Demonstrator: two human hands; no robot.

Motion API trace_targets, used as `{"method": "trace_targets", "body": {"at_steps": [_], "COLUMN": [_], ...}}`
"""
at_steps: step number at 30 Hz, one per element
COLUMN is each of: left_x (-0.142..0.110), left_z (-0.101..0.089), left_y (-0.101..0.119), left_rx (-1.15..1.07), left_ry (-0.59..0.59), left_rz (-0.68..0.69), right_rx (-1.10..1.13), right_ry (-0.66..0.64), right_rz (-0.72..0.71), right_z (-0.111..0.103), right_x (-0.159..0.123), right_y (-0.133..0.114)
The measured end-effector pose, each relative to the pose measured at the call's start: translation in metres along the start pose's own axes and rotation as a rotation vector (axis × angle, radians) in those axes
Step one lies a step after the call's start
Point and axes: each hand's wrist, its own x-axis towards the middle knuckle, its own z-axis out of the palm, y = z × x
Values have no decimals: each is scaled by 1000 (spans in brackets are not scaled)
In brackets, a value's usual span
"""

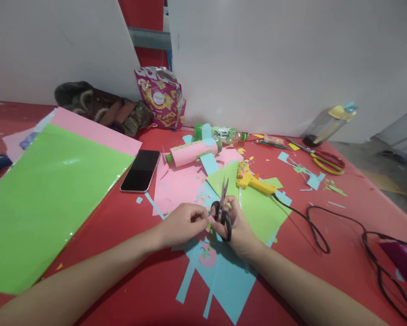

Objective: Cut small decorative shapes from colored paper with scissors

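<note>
Craft workspace — scissors (pixel 222 203), glue gun (pixel 256 183)

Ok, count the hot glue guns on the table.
1: the yellow hot glue gun lies on the light-green paper, just beyond the right hand, which holds the black-handled scissors. No other shows.

Metal-bladed, plastic-handled scissors (pixel 222 198) — matt paper sheet (pixel 234 285), smooth plastic glue gun (pixel 256 183).

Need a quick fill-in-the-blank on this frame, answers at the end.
1. The right hand holds a pair of black-handled ____.
2. The body of the hot glue gun is coloured ____.
3. In this view, the smartphone lies to the ____ of the hot glue gun.
4. The tabletop is coloured ____.

Missing words: scissors; yellow; left; red.
</note>
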Motion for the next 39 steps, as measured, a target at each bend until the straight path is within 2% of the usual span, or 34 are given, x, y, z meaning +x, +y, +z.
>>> {"method": "trace_targets", "body": {"at_steps": [8, 17, 23, 30, 35, 39], "left_x": [1, 1, 3, 1, 2, 1], "left_z": [1, 3, 6, 2, -9, -20], "left_y": [1, -3, -9, -2, 3, 10], "left_rx": [-201, 112, 130, 130, 124, 155], "left_ry": [12, 9, 22, 51, 167, 257], "left_rz": [-59, 100, 133, 116, 147, 168], "right_rx": [-23, -41, -56, -62, -68, -69], "right_ry": [100, 102, 83, 111, 84, -3], "right_rz": [-51, -60, -44, -40, -4, 27], "right_z": [1, 2, 3, 3, 5, 5], "right_x": [1, 1, 0, 0, -3, -5], "right_y": [0, -1, -3, -2, -5, -6]}}
